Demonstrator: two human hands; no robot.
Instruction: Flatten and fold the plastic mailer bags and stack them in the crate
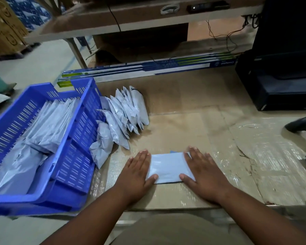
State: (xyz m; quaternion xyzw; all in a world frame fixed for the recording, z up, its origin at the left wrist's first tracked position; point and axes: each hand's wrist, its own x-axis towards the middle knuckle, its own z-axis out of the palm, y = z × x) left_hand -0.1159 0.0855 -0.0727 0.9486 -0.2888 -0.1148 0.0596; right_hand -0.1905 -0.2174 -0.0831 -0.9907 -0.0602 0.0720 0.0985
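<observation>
Mailer bags of grey plastic already lean stacked in the blue slatted plastic crate (74, 156), while a loose heap of unfolded grey bags (120, 114) waits just beside it, so plenty seems left. One folded pale-grey mailer (168, 167) lies on the cardboard-covered table (219, 138), pressed flat under the open-fingered left hand (138, 168) and right hand (201, 170), which rest apart on its two ends.

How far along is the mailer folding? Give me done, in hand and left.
Done: a row of folded mailers already stands in the blue crate.
In hand: the left hand and right hand press one grey mailer bag flat on the cardboard-covered table.
Left: a pile of mailers beside the crate, apparently waiting to be crated.
</observation>
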